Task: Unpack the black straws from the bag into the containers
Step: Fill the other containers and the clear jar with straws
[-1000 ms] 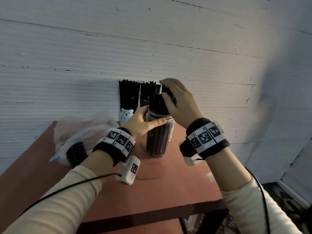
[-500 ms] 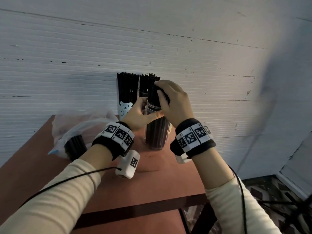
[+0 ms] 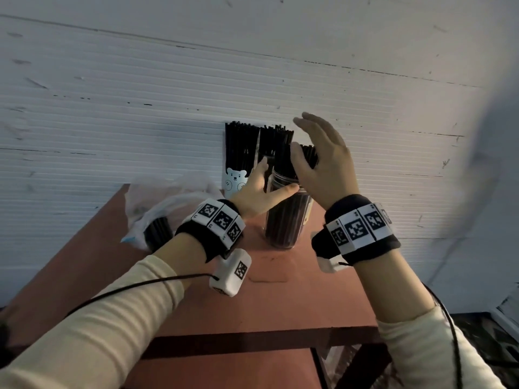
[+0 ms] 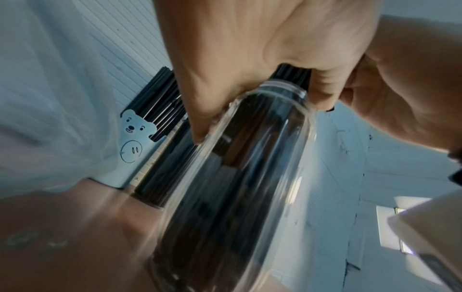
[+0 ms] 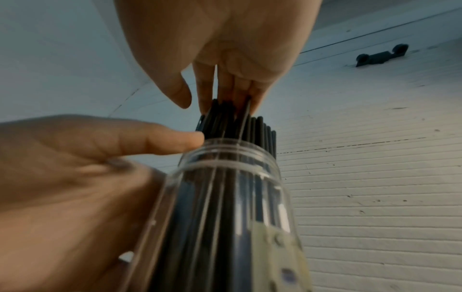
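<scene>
Leftmost, well to the left of the clear jar (image 3: 286, 217), a crumpled plastic bag (image 3: 168, 203) lies on the reddish table (image 3: 252, 304) with a bundle of black straws (image 3: 157, 234) lying in its open mouth. Behind and to the left of the jar, against the ribbed white wall (image 3: 112, 108), stands a pale cup printed with a bear (image 3: 235, 179), packed with upright straws; a second container of straws (image 3: 273, 143) stands between that cup and the jar, directly behind the jar (its body is mostly hidden in the head view). Left hand (image 3: 257, 193): it reaches the jar from the left, thumb laid across the near side just below the rim and the fingers passing round the far side, so that it grips the jar near its neck. Centre: the jar stands upright on the table, filled with black straws whose tops (image 5: 237, 126) rise above the threaded rim; a pale label (image 5: 280, 252) shows on its right flank. Right hand (image 3: 323, 164): it is held above and just right of the jar's mouth, fingers straight and spread, gripping nothing; in the right wrist view its fingertips (image 5: 250, 98) meet the tops of the tallest straws. Both wrists carry black bands with square coded markers (image 3: 356, 228).
</scene>
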### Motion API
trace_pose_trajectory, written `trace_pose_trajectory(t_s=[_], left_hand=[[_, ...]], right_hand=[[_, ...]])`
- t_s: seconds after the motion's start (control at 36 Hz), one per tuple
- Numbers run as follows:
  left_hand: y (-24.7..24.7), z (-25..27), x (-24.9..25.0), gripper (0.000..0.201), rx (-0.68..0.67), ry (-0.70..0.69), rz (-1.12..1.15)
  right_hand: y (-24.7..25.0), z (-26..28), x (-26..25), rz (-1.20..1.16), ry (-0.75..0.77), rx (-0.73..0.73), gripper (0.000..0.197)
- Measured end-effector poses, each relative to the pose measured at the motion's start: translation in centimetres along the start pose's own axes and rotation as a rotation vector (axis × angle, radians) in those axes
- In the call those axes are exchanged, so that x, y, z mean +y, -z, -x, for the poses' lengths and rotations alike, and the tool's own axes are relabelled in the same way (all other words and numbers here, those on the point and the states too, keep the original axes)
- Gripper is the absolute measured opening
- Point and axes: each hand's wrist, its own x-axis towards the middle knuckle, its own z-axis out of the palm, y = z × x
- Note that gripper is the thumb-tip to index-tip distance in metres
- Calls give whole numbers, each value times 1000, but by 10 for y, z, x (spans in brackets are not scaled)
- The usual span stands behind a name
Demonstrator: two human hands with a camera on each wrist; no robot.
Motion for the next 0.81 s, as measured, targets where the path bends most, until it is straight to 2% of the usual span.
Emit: trace_pose_trajectory(t_s=[0.06,0.11,0.19,0.28,0.33,0.42,0.5,0.58,0.64,0.72,0.75,0.81], left_hand=[[13,7,-3,80,57,-26,-105],[30,16,-8,63,100,-37,-171],[61,34,-7,37,159,-69,-237],[94,50,-10,33,230,-78,-291],[115,62,-14,22,271,-48,-324],[144,78,-25,9,212,51,-402],[165,93,-37,23,16,202,-497],[173,100,-48,30,-51,258,-502],[176,100,-54,49,-62,228,-503],[176,102,-53,49,-60,205,-531],[176,101,-53,48,-51,205,-536],[175,101,-54,48,-25,205,-556]], right_hand=[[-1,0,-10,-24,20,83,35],[-4,1,-21,-39,49,118,29],[-16,5,-38,-80,55,68,21],[-38,13,-53,-166,44,-82,14],[-54,19,-63,-232,23,-205,11],[-76,26,-75,-255,-24,-494,14],[-98,33,-87,-156,-16,-835,23],[-118,37,-99,-28,13,-1015,29],[-122,37,-110,37,117,-1104,31],[-119,33,-127,118,376,-1129,37],[-120,33,-130,131,402,-1134,40],[-125,33,-132,131,348,-1157,48]])
